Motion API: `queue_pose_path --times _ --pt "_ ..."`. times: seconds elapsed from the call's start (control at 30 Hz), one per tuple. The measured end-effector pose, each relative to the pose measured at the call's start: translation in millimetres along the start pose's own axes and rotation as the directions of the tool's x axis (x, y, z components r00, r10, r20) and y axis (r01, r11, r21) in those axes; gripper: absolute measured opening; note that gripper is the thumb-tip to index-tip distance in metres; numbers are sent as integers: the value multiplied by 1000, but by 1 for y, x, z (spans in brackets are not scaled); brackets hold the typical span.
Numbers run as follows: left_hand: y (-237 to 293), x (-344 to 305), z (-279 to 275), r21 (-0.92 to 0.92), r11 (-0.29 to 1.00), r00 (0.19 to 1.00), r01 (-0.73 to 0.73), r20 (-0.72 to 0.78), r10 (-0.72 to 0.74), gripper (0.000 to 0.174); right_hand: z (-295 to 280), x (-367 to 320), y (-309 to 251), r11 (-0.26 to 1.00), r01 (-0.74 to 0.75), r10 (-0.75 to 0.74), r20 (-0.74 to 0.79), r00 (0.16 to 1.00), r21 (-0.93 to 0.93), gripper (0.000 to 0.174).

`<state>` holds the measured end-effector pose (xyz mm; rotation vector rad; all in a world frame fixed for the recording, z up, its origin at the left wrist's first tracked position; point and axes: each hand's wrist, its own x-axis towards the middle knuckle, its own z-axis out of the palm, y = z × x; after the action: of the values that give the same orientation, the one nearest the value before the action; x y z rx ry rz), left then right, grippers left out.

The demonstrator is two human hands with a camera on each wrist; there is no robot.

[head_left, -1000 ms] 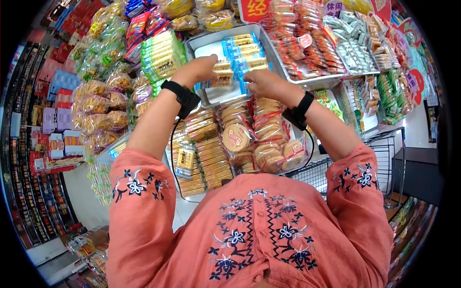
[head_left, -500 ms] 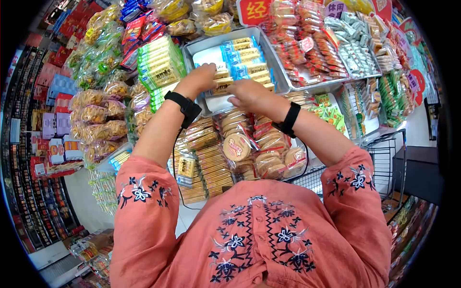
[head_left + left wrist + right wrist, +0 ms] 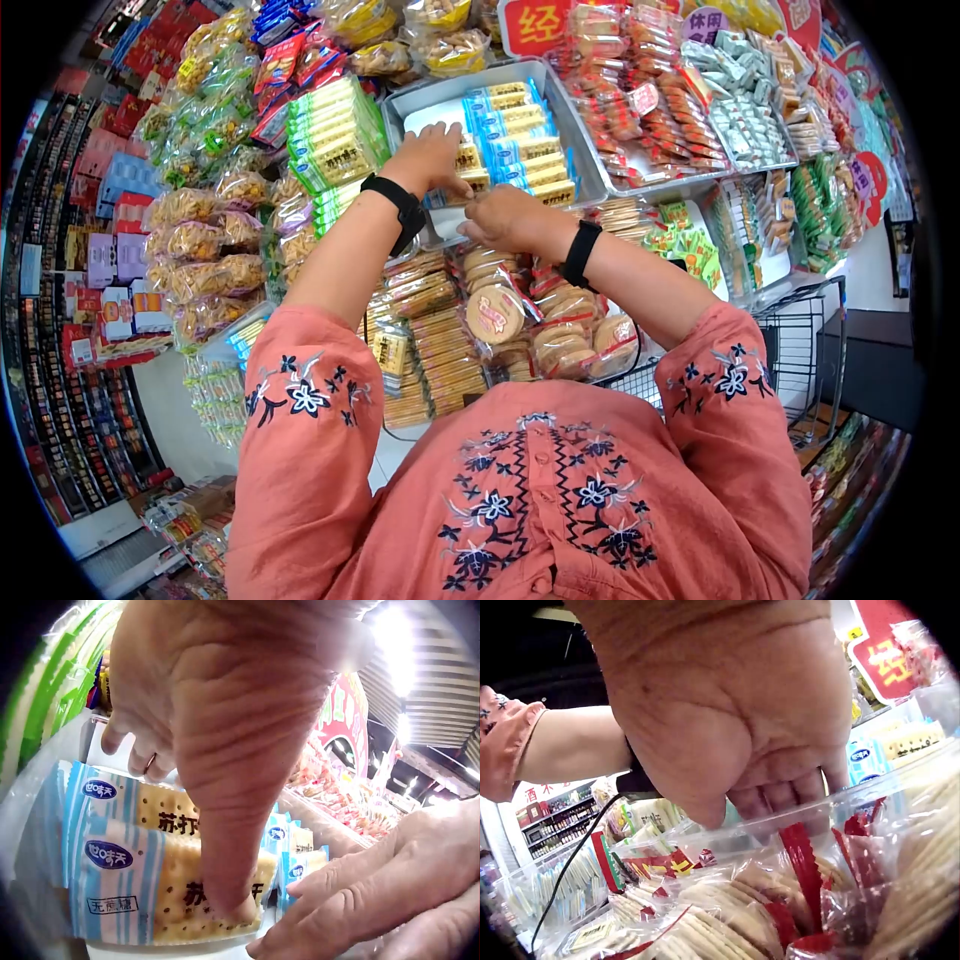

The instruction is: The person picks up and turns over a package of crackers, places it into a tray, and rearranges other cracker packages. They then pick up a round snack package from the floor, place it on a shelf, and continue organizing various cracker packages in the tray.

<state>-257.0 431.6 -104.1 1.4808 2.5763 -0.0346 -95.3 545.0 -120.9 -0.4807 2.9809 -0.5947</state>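
Blue-and-white cracker packets (image 3: 525, 148) lie in rows in a grey tray (image 3: 590, 170). At the tray's left part, the left hand (image 3: 430, 158) grips a small upright stack of the same packets (image 3: 124, 881); in the left wrist view its thumb presses the front packet and its other fingers reach behind. The right hand (image 3: 512, 220) is beside it at the tray's near edge, relaxed fingers pointing to the stack's right end and holding nothing visible. Whether its fingertips touch the packets, I cannot tell. The right wrist view shows its palm (image 3: 735, 712) over bagged round biscuits (image 3: 727, 907).
Green-wrapped packets (image 3: 335, 135) are piled left of the tray. Bagged round biscuits (image 3: 495, 310) and long wafer packs (image 3: 440, 335) fill bins in front. Red-wrapped snacks (image 3: 650, 110) stand at the right. A wire cart (image 3: 800, 340) is at the lower right.
The right hand has moved left and nearer the person, from the right-hand packets to beside the left hand. The left hand's packets have been lowered into the tray.
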Motion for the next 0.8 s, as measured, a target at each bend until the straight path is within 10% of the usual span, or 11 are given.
queue_pose_path --times 0.2,0.8 --pt "1 16 -9 41 999 972 21 234 -30 123 -6 1 -4 999 -32 32 65 997 8 46" --pt "10 6 -18 160 987 996 14 80 -27 94 1 5 0 999 -16 14 67 998 31 53"
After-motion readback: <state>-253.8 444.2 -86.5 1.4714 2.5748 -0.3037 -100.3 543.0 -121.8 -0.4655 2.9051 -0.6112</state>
